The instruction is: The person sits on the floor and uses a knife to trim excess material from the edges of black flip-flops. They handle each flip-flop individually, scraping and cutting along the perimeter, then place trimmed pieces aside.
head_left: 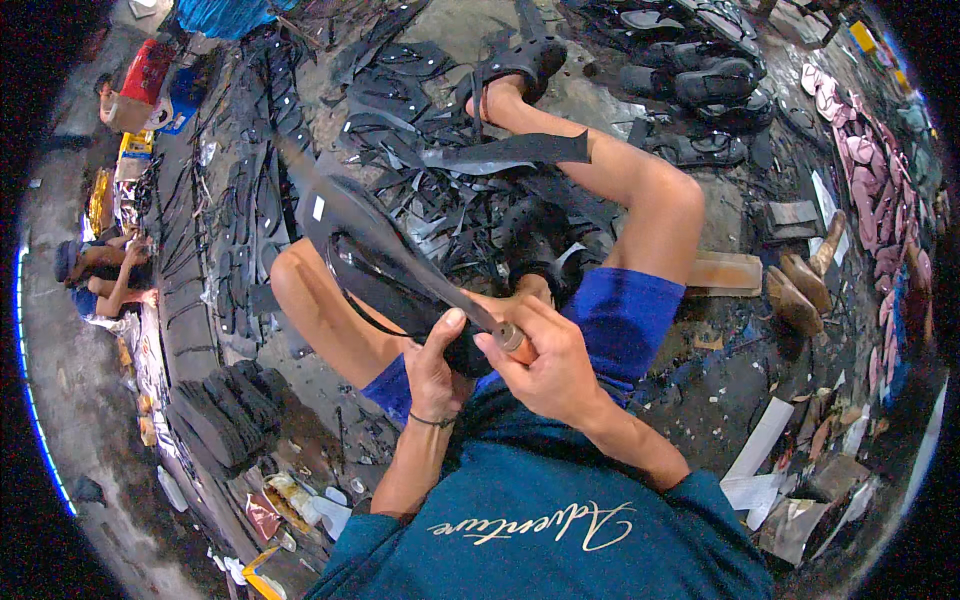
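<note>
My right hand (550, 365) is closed round the orange-brown handle of a knife (425, 270). Its long grey blade points up and to the left, its far end smeared by motion. A black sandal (375, 265) with a small white label lies under and along the blade, above my lap. My left hand (437, 370) grips the sandal's near end, thumb on top; its other fingers are partly hidden. Whether the edge touches the sandal I cannot tell. Beyond it, a black strip (520, 150) reaches across my shin.
Black offcuts (460, 185) litter the floor between my feet. Black shoes (710, 85) lie at the far right, pink straps or sandals (870, 170) along the right edge. Brown shoe lasts (800, 290) stand right of my knee. Black soles (230, 410) are stacked at left. Another person (110, 265) sits far left.
</note>
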{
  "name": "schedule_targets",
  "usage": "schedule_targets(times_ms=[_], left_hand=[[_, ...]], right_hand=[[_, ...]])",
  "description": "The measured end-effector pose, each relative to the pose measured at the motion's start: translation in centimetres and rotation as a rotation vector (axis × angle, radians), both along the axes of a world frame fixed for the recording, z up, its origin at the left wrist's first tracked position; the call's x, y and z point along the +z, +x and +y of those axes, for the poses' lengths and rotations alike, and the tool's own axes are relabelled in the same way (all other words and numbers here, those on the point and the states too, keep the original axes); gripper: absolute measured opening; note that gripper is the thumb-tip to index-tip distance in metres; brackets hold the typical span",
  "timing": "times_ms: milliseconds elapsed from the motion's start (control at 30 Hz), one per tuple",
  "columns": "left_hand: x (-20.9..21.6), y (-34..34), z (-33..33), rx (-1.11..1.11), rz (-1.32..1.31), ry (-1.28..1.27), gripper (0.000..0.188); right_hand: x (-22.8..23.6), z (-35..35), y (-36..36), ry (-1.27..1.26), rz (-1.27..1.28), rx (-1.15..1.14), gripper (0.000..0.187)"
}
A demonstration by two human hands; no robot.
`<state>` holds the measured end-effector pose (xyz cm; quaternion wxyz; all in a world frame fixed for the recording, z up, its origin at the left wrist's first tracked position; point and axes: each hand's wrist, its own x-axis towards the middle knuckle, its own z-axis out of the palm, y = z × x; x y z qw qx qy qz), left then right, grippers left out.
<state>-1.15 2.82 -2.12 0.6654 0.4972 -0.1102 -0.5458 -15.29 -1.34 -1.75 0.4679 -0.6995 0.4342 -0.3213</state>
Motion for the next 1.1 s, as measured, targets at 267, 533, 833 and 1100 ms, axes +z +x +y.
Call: schedule_targets(times_ms=[267, 533, 833, 1100], left_hand=[[-1.0, 2.6, -1.1, 0.224, -0.007, 0.109, 0.037], [-3.0, 3.1, 1.7, 0.216, -0.069, 0.238, 0.045], [-2.1, 3.1, 1.5, 0.245, -0.129, 0.233, 0.039], [-0.4, 3.5, 1.1, 0.121, 0.022, 0.184, 0.041]], right_hand=[[1.3, 2.2, -5.3, 0.033, 0.059, -0.098, 0.033], [1.6, 5.7, -8.1, 0.209, 0.182, 0.131, 0.032], [0.0, 1.9, -2.3, 0.172, 0.092, 0.149, 0.030], [-4.2, -0.3, 3.4, -0.129, -0.012, 0.028, 0.037]])
